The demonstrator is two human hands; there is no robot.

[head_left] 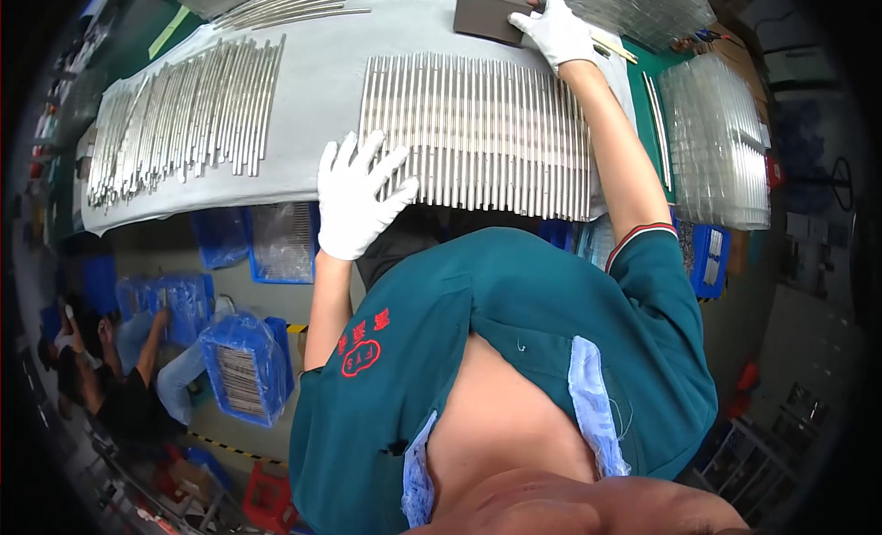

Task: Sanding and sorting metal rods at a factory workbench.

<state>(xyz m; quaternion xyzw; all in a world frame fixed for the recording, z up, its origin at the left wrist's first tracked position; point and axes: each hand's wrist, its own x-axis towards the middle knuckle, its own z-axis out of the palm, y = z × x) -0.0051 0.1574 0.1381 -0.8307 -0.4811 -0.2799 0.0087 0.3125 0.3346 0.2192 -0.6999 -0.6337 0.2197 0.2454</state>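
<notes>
Over rods (pixel 478 135), left fingers (pixel 369 149) spread; grip unclear in right fingers (pixel 522 22); crate (pixel 243 413) holds bars (pixel 241 379).

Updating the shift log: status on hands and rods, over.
Left hand open, at left end of aligned rods. Right hand at brown slab. Uneven rods lie apart, to the left.

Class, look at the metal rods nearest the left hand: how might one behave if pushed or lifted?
The metal rods look slim and straight, so one would probably stay stiff when lifted. Seemingly round sides suggest rolling if pushed, though close neighbours may block it. Their shine hints at slipperiness against the gloved left hand.
</notes>
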